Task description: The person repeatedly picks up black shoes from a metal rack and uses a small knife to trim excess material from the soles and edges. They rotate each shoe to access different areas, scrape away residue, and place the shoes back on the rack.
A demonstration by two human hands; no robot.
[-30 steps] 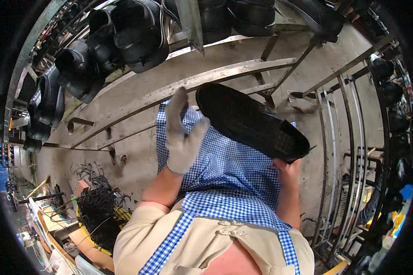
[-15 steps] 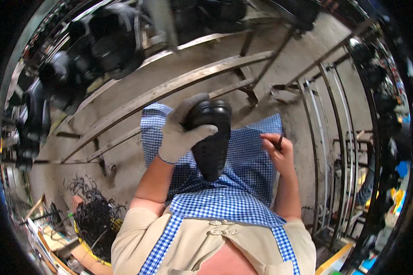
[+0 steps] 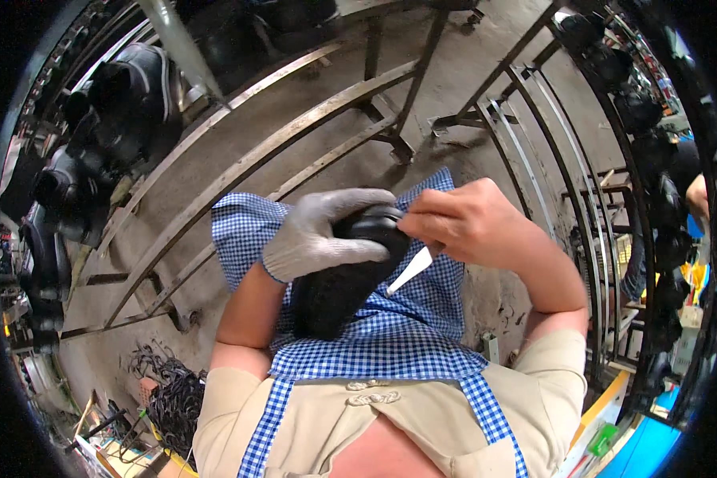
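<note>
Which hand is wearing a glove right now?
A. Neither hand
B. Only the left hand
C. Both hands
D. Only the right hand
B: the left hand wears a grey knit glove and grips the black shoe, while the bare right hand holds a small white blade against it.

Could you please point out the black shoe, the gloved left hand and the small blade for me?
black shoe [image 3: 334, 295], head view, on its dark side below the glove.
gloved left hand [image 3: 319, 235], head view, on the glove's back.
small blade [image 3: 410, 271], head view, mid-blade, under the bare right hand [image 3: 474, 223].
</note>
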